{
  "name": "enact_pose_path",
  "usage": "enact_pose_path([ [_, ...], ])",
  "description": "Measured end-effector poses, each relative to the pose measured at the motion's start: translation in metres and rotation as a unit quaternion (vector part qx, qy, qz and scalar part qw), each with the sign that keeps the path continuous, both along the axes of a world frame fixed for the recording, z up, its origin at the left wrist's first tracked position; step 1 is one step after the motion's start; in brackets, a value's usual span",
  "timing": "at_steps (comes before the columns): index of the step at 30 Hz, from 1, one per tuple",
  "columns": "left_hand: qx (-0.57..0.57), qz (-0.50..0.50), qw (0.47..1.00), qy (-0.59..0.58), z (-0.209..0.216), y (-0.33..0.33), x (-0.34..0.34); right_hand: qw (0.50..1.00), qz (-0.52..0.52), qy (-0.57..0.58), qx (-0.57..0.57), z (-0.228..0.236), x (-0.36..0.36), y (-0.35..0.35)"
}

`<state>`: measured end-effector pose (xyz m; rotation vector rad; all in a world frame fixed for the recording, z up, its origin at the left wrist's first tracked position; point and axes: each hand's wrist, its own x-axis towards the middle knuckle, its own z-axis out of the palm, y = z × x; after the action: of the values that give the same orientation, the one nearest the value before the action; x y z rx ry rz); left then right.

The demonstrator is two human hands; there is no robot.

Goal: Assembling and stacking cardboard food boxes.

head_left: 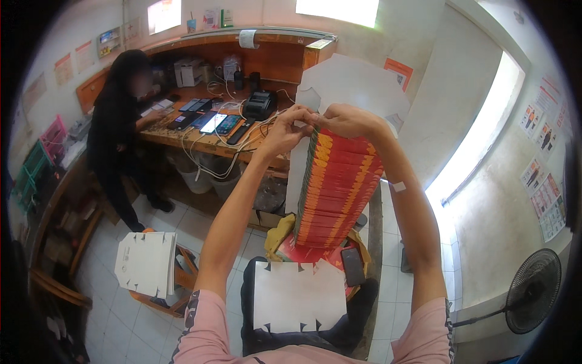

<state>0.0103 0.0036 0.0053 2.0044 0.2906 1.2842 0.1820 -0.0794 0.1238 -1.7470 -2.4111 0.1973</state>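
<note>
A tall stack of flat red-and-yellow printed pieces (342, 188) rises in front of me, their edges facing me. At its top, my left hand (290, 132) is closed in a pinch by the left corner. My right hand (351, 121) curls over the top edge beside it, fingertips meeting the left ones. What they grip is too small and covered to make out. Just behind the hands stands a large white cardboard sheet (357, 82) with notched corners. Across my lap lies another white notched cardboard sheet (297, 296).
A dark phone (351, 266) lies by the stack's base, near yellow wrapping (280, 235). More white cardboard sheets (145, 264) rest on a wooden stool at left. Beyond, a person in dark clothes (118, 130) works at a desk (209, 142) with phones and cables. A fan (533, 290) stands at right.
</note>
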Motion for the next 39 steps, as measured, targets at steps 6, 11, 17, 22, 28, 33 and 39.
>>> enact_pose_path([
  [6, 0.001, -0.01, 1.0, -0.021, -0.001, 0.001, 0.001, 0.998, 0.053, -0.008, 0.018, -0.016, -0.009, 0.004],
  [11, 0.016, -0.012, 1.0, -0.013, 0.003, -0.002, -0.002, 0.994, -0.084, 0.073, -0.006, 0.008, 0.028, 0.011],
  [17, 0.028, 0.026, 0.999, -0.01, 0.006, -0.01, -0.004, 0.933, -0.302, -0.053, 0.186, 0.001, 0.127, 0.004],
  [22, 0.067, 0.068, 0.994, 0.049, 0.002, -0.01, -0.002, 0.939, -0.296, 0.076, 0.156, -0.031, 0.152, 0.021],
  [28, 0.164, 0.099, 0.981, -0.036, 0.005, -0.022, 0.003, 0.952, -0.26, 0.019, 0.162, -0.027, 0.162, 0.022],
  [33, 0.047, 0.189, 0.981, 0.003, -0.051, -0.078, -0.024, 0.874, -0.131, 0.259, 0.391, -0.095, 0.158, -0.087],
  [39, -0.269, 0.21, 0.939, 0.047, -0.252, -0.206, -0.038, 0.964, -0.081, 0.206, -0.148, -0.372, 0.047, -0.162],
])
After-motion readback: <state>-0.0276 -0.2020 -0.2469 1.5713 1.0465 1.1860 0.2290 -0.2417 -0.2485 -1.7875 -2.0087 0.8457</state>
